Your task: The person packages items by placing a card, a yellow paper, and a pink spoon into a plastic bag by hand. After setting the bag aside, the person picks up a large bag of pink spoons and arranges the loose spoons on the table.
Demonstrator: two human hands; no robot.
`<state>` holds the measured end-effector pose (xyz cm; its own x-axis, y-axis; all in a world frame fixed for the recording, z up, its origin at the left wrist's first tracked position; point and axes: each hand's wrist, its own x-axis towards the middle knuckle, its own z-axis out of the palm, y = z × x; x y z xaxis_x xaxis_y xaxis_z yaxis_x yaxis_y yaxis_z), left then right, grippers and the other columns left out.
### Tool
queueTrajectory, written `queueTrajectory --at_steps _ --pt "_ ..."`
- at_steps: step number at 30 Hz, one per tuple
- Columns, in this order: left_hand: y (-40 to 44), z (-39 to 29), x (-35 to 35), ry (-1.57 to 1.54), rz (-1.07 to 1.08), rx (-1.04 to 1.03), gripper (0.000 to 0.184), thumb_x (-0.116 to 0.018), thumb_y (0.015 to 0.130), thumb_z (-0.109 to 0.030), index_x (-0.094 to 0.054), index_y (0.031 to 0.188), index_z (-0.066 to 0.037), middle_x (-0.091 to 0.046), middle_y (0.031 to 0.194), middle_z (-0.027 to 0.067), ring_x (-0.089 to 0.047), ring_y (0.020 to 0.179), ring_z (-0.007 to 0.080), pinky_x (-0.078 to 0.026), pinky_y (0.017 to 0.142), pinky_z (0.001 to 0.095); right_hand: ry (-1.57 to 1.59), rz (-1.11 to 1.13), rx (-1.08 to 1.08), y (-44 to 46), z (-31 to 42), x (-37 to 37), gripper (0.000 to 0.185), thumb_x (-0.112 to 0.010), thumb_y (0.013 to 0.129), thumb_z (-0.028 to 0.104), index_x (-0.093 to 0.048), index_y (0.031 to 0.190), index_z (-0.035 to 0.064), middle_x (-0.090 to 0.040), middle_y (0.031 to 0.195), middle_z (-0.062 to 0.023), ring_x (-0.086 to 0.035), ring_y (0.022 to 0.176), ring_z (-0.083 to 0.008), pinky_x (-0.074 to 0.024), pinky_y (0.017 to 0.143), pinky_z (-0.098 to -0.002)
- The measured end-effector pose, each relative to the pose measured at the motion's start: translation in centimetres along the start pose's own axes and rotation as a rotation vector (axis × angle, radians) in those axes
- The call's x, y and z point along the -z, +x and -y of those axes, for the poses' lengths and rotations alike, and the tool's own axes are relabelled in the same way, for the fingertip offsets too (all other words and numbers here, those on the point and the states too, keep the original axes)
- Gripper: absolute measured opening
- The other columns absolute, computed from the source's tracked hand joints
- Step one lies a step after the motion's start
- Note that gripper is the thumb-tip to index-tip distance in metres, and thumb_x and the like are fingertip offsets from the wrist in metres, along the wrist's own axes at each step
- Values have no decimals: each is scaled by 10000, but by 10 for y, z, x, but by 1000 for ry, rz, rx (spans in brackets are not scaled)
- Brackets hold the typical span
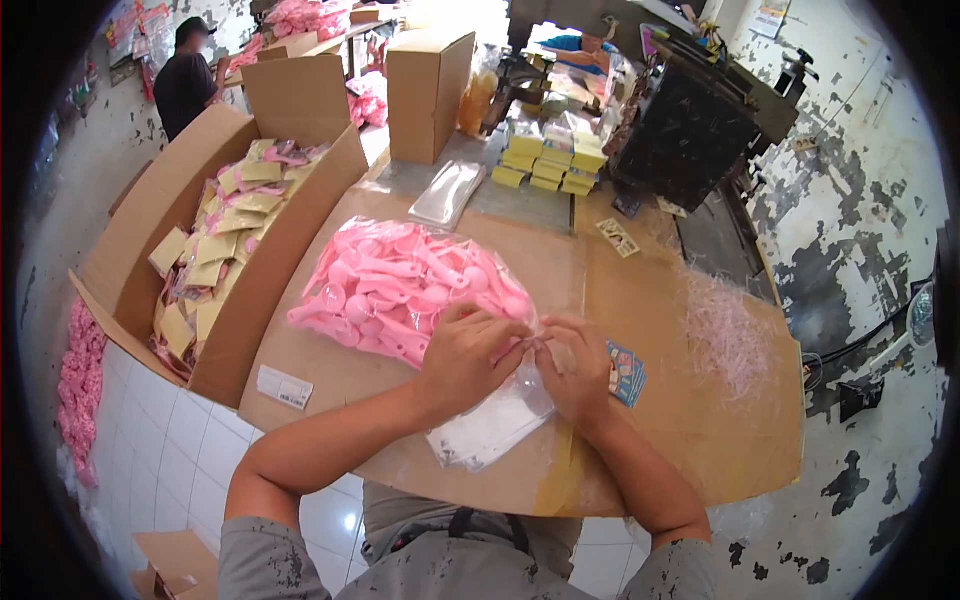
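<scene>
A clear plastic bag full of pink plastic spoons [400, 285] lies on the cardboard-covered table. My left hand [470, 360] and my right hand [575, 370] meet at the bag's gathered right end, and both pinch the twisted plastic there. Under and in front of my hands lie white sheets or flat bags [480, 435]. Blue printed cards [626, 374] rest just right of my right hand. At the table's left edge is a white label [285, 387].
An open carton [270, 255] of packed yellow-card packets stands left. Behind are clear sleeves [447, 195], stacked yellow-edged cards [548, 155], an upright box [428, 95] and a dark machine [685, 125]. Shredded plastic [730, 335] lies right. A person [185, 80] stands far left.
</scene>
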<state>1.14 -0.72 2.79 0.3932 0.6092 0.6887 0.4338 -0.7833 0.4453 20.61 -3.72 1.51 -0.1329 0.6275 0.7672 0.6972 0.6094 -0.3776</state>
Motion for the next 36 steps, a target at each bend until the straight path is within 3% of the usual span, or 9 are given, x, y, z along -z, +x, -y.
queueTrajectory --at_steps 12,18,28,34,36 --pt "-2 0 -5 -97 -4 93 133 -813 843 -136 -789 967 -94 -774 896 43 -703 806 199 -461 913 385 -43 22 -37 -2 1 -1 176 -761 802 43 -705 968 37 -739 1074 -98 -679 1014 -296 -490 871 -406" --pt "-3 -2 -5 -49 48 93 146 -813 837 -129 -792 979 -100 -780 937 34 -703 875 188 -443 933 377 -72 83 -60 1 0 -2 203 -725 756 21 -666 950 38 -693 1005 -108 -651 982 -315 -482 858 -425" --pt "2 -4 -6 118 123 -62 188 -783 814 -147 -654 942 -99 -698 877 26 -658 871 203 -423 946 392 -155 69 101 0 -5 -1 261 -702 702 -1 -612 940 53 -656 987 -97 -629 943 -311 -480 848 -419" --pt "6 -2 -7 109 176 -117 191 -746 827 -114 -592 937 -94 -615 866 38 -611 868 227 -384 971 412 28 63 -13 -3 -7 -3 209 -675 739 -34 -604 923 36 -647 968 -113 -632 905 -313 -494 821 -411" --pt "6 0 -8 107 197 -134 183 -737 835 -107 -589 941 -94 -604 873 41 -604 868 233 -376 978 417 126 67 -142 -6 -4 -6 179 -671 762 -32 -600 915 29 -646 962 -116 -632 905 -312 -492 831 -414"
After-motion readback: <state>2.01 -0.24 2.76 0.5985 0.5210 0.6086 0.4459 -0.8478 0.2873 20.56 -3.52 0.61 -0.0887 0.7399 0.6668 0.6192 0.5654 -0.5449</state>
